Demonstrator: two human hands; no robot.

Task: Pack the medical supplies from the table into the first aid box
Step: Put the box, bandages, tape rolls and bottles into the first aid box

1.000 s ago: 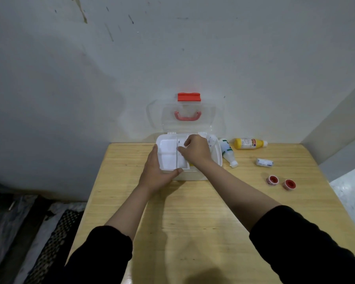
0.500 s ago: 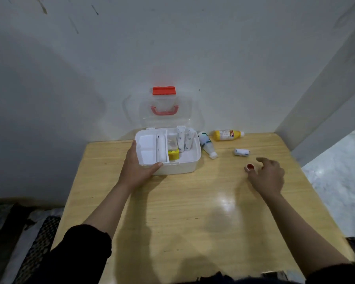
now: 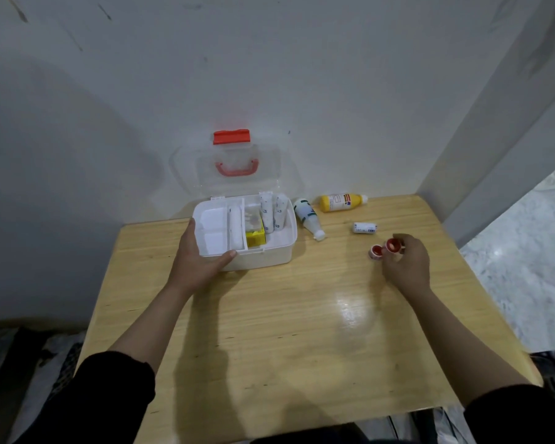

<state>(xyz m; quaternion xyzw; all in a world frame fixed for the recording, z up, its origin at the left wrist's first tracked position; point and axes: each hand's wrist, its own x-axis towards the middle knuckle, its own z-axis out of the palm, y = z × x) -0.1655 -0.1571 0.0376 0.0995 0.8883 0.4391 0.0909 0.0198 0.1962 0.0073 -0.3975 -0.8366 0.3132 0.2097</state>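
Wooden table (image 3: 302, 331): first aid box (image 3: 269, 254), two bottles (image 3: 308, 216), bandage roll (image 3: 365, 227), maybe tape rolls (image 3: 376, 252).

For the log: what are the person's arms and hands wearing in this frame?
Both hands, the left hand and the right hand, are bare, with no gloves. No rings or watch show. The forearms are uncovered; black long sleeves are pushed up, the left sleeve and the right sleeve both bunched near the elbow.

Black long sleeves (image 3: 109, 389) pushed up, forearms and hands bare.
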